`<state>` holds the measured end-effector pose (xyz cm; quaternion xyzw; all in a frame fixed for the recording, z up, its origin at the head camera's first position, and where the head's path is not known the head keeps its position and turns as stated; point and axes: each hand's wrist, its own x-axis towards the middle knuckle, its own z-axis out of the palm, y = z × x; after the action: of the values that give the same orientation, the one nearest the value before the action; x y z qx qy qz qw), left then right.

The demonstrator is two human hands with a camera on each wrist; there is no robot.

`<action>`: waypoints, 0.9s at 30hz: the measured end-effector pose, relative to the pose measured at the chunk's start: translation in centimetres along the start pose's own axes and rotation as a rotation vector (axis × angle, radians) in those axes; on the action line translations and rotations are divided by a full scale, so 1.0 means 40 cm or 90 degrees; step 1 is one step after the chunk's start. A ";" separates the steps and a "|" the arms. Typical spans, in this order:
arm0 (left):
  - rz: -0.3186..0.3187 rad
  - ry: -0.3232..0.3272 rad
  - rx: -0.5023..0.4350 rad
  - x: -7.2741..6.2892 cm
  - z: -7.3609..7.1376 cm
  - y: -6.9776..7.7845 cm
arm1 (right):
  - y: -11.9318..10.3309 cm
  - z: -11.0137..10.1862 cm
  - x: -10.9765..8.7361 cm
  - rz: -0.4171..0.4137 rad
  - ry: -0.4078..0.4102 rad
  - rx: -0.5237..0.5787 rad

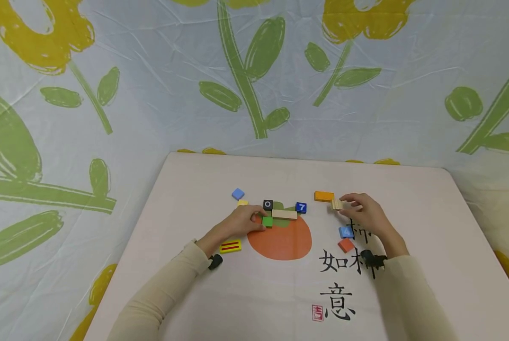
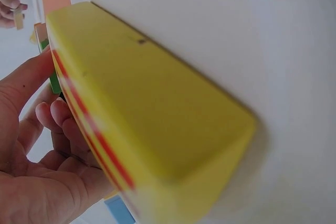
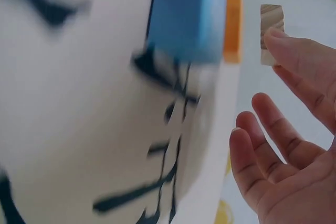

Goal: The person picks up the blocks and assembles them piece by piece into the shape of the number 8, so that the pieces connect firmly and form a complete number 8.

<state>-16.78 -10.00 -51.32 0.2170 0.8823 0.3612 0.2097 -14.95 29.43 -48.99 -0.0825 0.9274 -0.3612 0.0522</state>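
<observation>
My left hand (image 1: 237,221) pinches a small green block (image 1: 267,222) between thumb and forefinger, beside the left end of a pale wooden plank (image 1: 284,215). A black block marked 0 (image 1: 268,204) sits behind the green one, and a dark blue block marked 7 (image 1: 301,207) stands at the plank's right end. Off the table, my right hand (image 1: 368,215) holds a small bare wood block (image 3: 271,17) by thumb and forefinger, its other fingers loosely bent. An orange block (image 1: 324,196) lies just left of that hand.
Nearer me on the right lie a light blue block (image 1: 345,232) and a red block (image 1: 345,245). A yellow block with red stripes (image 1: 230,246) lies below my left wrist. Farther left are a blue block (image 1: 238,193) and a partly hidden yellow block (image 1: 243,202). Patterned cloth (image 1: 152,94) hangs behind.
</observation>
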 end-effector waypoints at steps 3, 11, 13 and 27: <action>-0.002 0.001 -0.002 -0.001 0.000 0.002 | -0.025 0.018 -0.007 0.005 0.003 0.004; -0.005 0.001 -0.003 -0.003 0.000 0.004 | -0.083 0.081 -0.025 -0.032 0.020 0.020; -0.004 0.002 -0.002 -0.003 0.000 0.004 | -0.094 0.095 -0.028 -0.040 0.024 0.023; -0.017 -0.001 0.001 -0.003 -0.001 0.008 | -0.117 0.158 -0.039 -0.048 0.021 0.039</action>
<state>-16.63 -9.88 -51.06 0.2054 0.8853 0.3576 0.2149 -11.91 22.15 -50.37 -0.1099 0.9128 -0.3926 0.0255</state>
